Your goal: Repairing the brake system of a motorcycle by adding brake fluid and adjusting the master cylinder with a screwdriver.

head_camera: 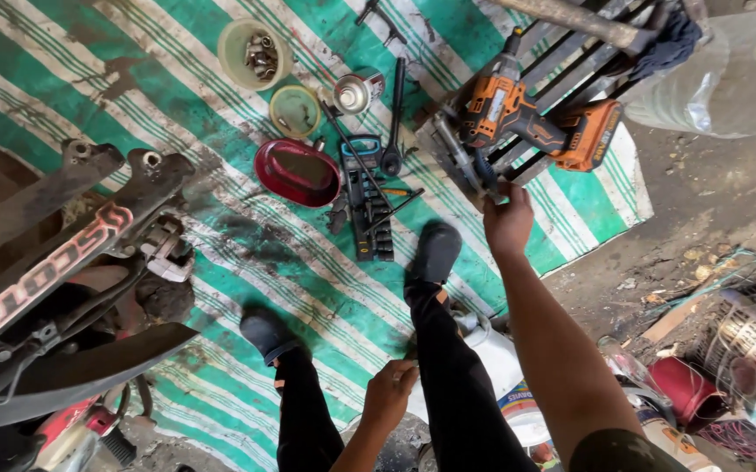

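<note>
**tarp_dweller:** Orange impact driver (pixel 531 122) is lying on its side on the dark slatted crate (pixel 561 65), battery end toward the crate's outer edge. Right hand (pixel 507 218) is at the near corner of that crate, fingers closed around a thin metal piece just below the driver, can't tell exactly what it is. Left hand (pixel 388 393) is well back from the crate, curled loosely by the knee, holding nothing I can see.

**socketrail99:** My worry is the driver sliding off those slats if that corner gets tugged or bumped. Nothing pins it down. Also the black socket rail (pixel 369 214) and red oval dish (pixel 298 172) sit just left of the crate, right beside the shoe (pixel 435 252). One step scatters the lot.
</note>
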